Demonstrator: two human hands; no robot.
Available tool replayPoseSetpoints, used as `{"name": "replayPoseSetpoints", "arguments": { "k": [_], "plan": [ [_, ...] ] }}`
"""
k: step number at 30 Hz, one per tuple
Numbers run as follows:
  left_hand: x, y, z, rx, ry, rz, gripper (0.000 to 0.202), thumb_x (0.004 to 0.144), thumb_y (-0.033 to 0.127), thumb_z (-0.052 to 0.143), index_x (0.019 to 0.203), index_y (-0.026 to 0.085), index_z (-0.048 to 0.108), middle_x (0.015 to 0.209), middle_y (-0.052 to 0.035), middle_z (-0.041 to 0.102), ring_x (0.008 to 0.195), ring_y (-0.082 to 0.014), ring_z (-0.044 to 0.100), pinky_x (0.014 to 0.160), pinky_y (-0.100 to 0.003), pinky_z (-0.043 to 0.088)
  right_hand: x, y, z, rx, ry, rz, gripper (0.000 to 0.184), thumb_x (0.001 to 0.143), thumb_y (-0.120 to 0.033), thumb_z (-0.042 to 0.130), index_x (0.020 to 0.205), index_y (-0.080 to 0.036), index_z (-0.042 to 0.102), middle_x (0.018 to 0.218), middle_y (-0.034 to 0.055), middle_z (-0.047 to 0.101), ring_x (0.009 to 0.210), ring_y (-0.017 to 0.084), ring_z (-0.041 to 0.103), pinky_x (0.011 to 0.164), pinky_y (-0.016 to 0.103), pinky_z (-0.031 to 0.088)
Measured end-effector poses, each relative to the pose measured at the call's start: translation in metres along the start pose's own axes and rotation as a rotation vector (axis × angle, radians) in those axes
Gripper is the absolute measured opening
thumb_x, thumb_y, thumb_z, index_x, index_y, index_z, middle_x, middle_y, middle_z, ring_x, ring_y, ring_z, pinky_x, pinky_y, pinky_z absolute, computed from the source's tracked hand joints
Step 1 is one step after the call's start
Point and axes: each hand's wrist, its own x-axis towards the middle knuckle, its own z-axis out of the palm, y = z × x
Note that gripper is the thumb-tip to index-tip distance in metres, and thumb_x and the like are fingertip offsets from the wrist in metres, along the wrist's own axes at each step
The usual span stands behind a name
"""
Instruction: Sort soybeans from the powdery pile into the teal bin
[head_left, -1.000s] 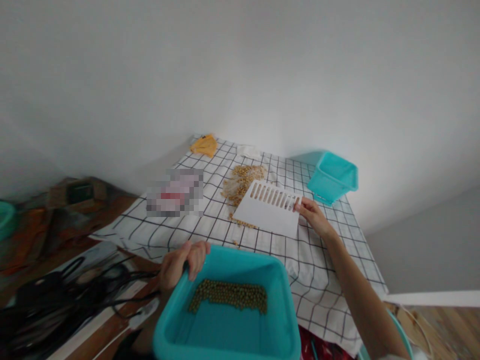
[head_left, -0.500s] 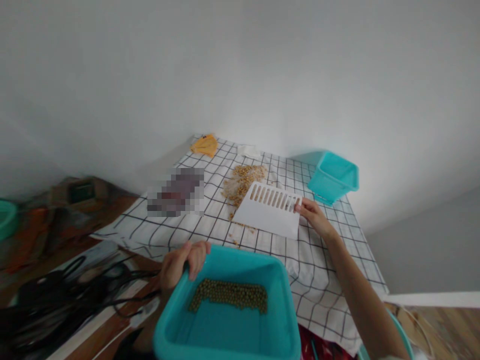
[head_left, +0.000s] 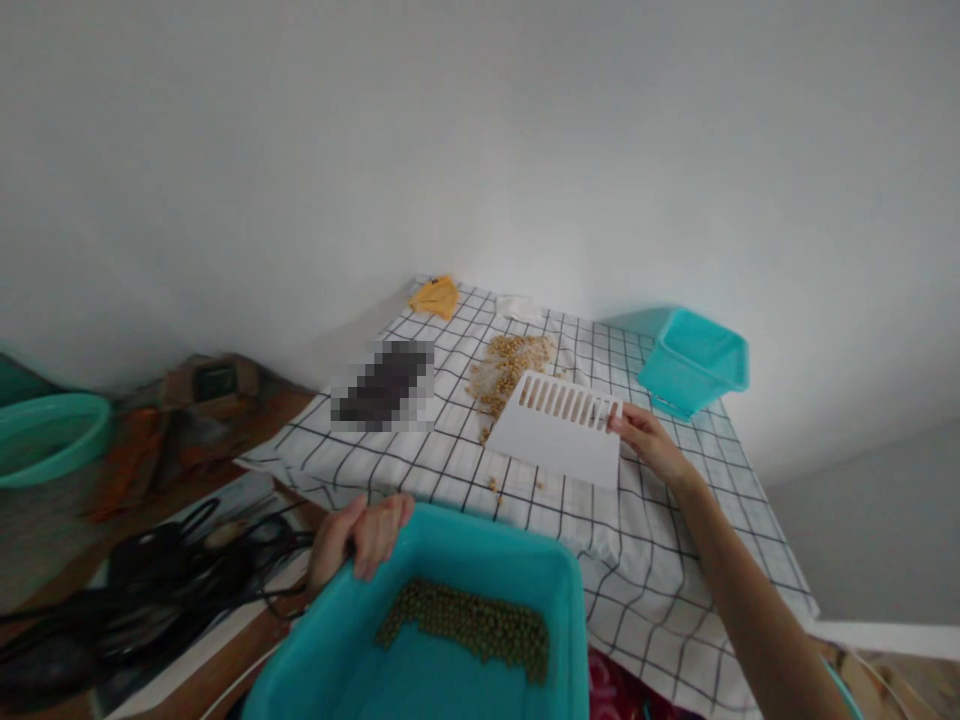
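My left hand (head_left: 361, 537) is closed over the left rim of a turquoise plastic basin (head_left: 480, 530) in front of the table. Inside the basin, small round greenish-brown beans or beads (head_left: 469, 625) lie banked along the far and right sides; part of its floor is bare. My right hand (head_left: 649, 440) pinches the right edge of a white slotted plastic board (head_left: 559, 445), which lies low over the tablecloth. Just beyond and left of the board, a spread of yellowish beans (head_left: 517, 360) rests on the cloth, with a few strays near its front edge.
A checked tablecloth (head_left: 450, 410) covers the table. On it are a turquoise basket (head_left: 694, 365), a yellow cloth (head_left: 436, 297), a white tissue-like piece (head_left: 517, 307) and a pixelated dark object (head_left: 386, 385). Black cables (head_left: 172, 560) and a green tub (head_left: 90, 440) lie at left.
The view has swung left, so the table's things sit farther right. The basin is tilted and lower, and its beans have shifted toward the right wall. Both hands keep their holds.
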Motion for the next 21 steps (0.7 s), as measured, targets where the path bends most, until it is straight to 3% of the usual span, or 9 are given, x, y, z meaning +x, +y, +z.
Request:
{"name": "replayPoseSetpoints", "arguments": {
  "k": [3,6,8,11,13,16,21],
  "plan": [
    [0.004,0.009,-0.008,-0.012,0.049,0.028,0.067,0.100,0.034,0.030,0.035,0.019,0.026,0.027,0.0007,0.033,0.035,-0.0123,0.032,0.060,-0.037,0.037,0.002,0.000,-0.001,0.112,0.136,0.026,0.033,0.081,-0.054,0.068,0.088,-0.022,0.069,0.090,0.0057,0.073,0.082,0.023,0.066,0.072,0.033,0.052],
    [0.009,0.011,-0.004,-0.037,0.081,0.090,0.066,0.100,0.031,0.030,0.035,0.018,0.025,0.026,0.0009,0.030,0.033,-0.0118,0.030,0.059,-0.038,0.034,0.005,-0.013,-0.003,0.180,0.247,0.050,0.033,0.082,-0.053,0.068,0.095,-0.023,0.068,0.099,0.0075,0.074,0.088,0.025,0.068,0.070,0.034,0.054],
    [0.012,0.007,0.003,-0.021,0.065,0.042,0.066,0.100,0.031,0.029,0.035,0.018,0.028,0.028,0.0001,0.034,0.034,-0.0125,0.034,0.061,-0.040,0.034,0.010,-0.029,-0.001,0.222,0.264,0.068,0.032,0.083,-0.051,0.066,0.100,-0.024,0.068,0.103,0.0083,0.074,0.091,0.026,0.069,0.070,0.035,0.055],
    [0.013,-0.003,0.008,-0.021,0.159,0.058,0.065,0.101,0.030,0.029,0.037,0.018,0.030,0.030,0.0000,0.033,0.036,-0.0132,0.033,0.064,-0.043,0.035,0.027,-0.055,0.019,0.288,0.206,0.091,0.031,0.085,-0.049,0.064,0.104,-0.024,0.067,0.104,0.0093,0.074,0.095,0.027,0.069,0.072,0.036,0.056],
    [0.014,-0.009,0.007,0.022,0.147,0.049,0.066,0.101,0.032,0.029,0.037,0.019,0.031,0.031,-0.0001,0.034,0.036,-0.0137,0.034,0.066,-0.045,0.036,0.048,-0.070,0.045,0.349,0.140,0.088,0.031,0.086,-0.049,0.062,0.102,-0.023,0.067,0.100,0.0096,0.075,0.097,0.028,0.069,0.074,0.038,0.057],
    [0.014,-0.015,0.001,0.038,0.081,0.051,0.068,0.101,0.036,0.029,0.034,0.019,0.032,0.028,-0.0011,0.034,0.034,-0.0142,0.035,0.063,-0.046,0.036,0.095,-0.081,0.104,0.511,0.040,0.050,0.028,0.085,-0.047,0.062,0.099,-0.023,0.064,0.093,0.0075,0.074,0.096,0.027,0.068,0.077,0.040,0.057],
    [0.009,-0.020,-0.013,0.043,-0.019,0.072,0.069,0.101,0.031,0.020,0.034,0.018,0.030,0.025,-0.0029,0.034,0.032,-0.0156,0.037,0.057,-0.046,0.034,0.175,-0.072,0.214,0.700,-0.019,0.145,0.019,0.085,-0.041,0.058,0.094,-0.023,0.057,0.078,0.0035,0.070,0.083,0.023,0.065,0.073,0.038,0.056]
  ]
}}
